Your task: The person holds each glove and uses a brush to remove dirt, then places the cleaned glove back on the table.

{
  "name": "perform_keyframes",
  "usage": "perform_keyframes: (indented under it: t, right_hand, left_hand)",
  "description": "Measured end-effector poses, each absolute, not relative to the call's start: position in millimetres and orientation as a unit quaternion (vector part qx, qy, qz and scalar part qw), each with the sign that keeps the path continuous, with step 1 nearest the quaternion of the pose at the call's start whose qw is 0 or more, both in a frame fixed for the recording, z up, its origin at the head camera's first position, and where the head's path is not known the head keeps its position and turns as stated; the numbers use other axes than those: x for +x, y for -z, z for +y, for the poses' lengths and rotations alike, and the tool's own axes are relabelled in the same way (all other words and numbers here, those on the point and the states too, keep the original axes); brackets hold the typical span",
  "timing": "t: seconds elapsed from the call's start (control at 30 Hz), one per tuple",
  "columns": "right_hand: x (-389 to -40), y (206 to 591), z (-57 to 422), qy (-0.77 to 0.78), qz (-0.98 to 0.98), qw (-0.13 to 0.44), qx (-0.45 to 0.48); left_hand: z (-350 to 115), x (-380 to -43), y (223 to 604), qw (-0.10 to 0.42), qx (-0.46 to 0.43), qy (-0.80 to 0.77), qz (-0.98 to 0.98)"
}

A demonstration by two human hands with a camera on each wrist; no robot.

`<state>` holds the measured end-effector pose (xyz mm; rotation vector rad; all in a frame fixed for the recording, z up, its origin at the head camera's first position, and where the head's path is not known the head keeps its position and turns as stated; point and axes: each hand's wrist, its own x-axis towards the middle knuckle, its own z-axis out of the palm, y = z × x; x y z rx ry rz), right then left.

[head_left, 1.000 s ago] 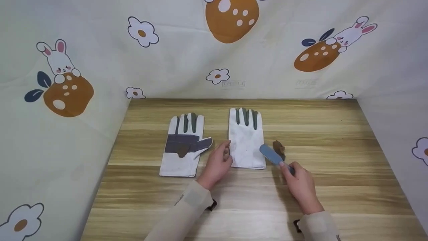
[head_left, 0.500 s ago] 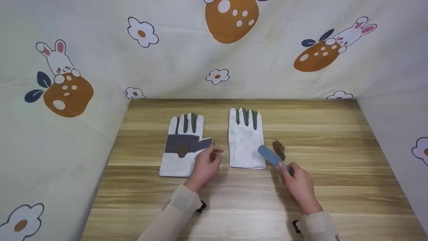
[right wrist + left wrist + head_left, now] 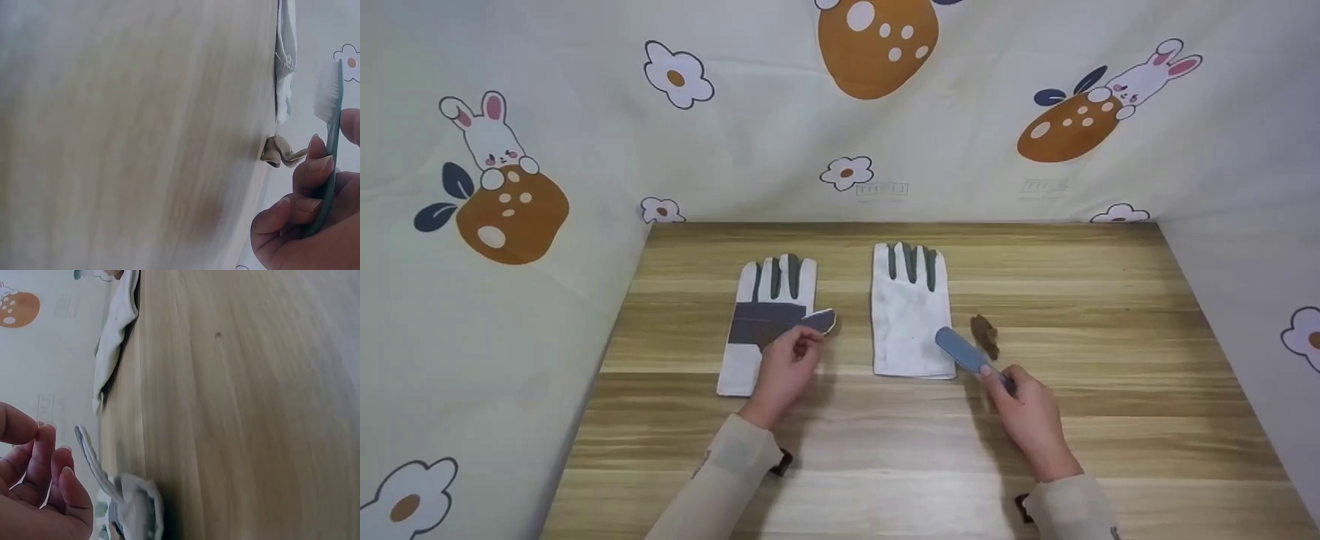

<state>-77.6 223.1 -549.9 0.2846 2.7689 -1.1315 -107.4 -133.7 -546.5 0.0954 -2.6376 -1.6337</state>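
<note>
My right hand (image 3: 1024, 409) grips a blue-grey brush (image 3: 962, 350) by its handle. White bristles show on the brush in the right wrist view, and its head overlaps the lower right edge of the right-hand white work glove (image 3: 911, 322). The fingers of my left hand (image 3: 786, 371) are loosely curled over the other work glove (image 3: 769, 311), hiding part of its cuff and palm. This glove has a dark purple-grey palm band and a thumb sticking out. A brown patch (image 3: 767, 334) on its palm is partly hidden by the left fingertips. Nothing shows between those fingers in the left wrist view.
A crumpled brown piece (image 3: 985, 336), like a dry leaf, lies right of the right-hand glove. The wood-grain table (image 3: 885, 457) is enclosed at the back and sides by pale cloth (image 3: 757, 150) printed with rabbits and flowers.
My left hand has moved left, from the edge of the right-hand glove to over the left-hand glove. The right hand and brush have shifted only slightly left.
</note>
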Motion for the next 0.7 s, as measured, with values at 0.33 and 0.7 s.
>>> perform_keyframes:
  t: [0.33,0.7]
  right_hand:
    - [-79,549,219,0.382,0.916,0.075,0.093]
    - [-78,549,216,0.371,0.924,0.053,0.081]
  left_hand:
    - [-157,-108,556,0.063,0.043,0.457,-0.886]
    - [-189,-113,563,0.079,0.106,0.354,-0.926]
